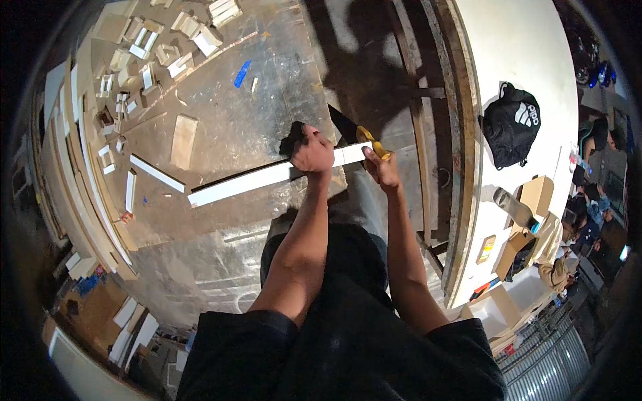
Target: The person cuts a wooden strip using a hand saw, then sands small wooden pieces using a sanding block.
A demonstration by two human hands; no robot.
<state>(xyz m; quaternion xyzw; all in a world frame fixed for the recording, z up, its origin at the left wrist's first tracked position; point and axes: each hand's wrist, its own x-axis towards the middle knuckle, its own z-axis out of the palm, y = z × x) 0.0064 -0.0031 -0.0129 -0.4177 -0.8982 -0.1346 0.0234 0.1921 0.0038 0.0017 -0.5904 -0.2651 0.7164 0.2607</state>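
A long white strip of board [244, 184] lies slanted across the worktable, its right end reaching past the table's edge. My left hand [313, 152] is closed over the strip towards its right end, with the fingers curled and partly hidden. My right hand [382, 170] is closed on the yellow handle of a handsaw [372, 142], close to the strip's right end. The saw's dark blade points up and left from the handle. A dark patch, shadow or cloth, shows beside my left fist; I cannot tell which.
The worktable [221, 110] bears a bare wood block [184, 142], shorter white strips [158, 174], blue tape [242, 73] and several small wooden pieces at the far left. On the right, a white table [515, 33] holds a black drawstring bag [511, 127], a bottle [515, 208] and cardboard boxes.
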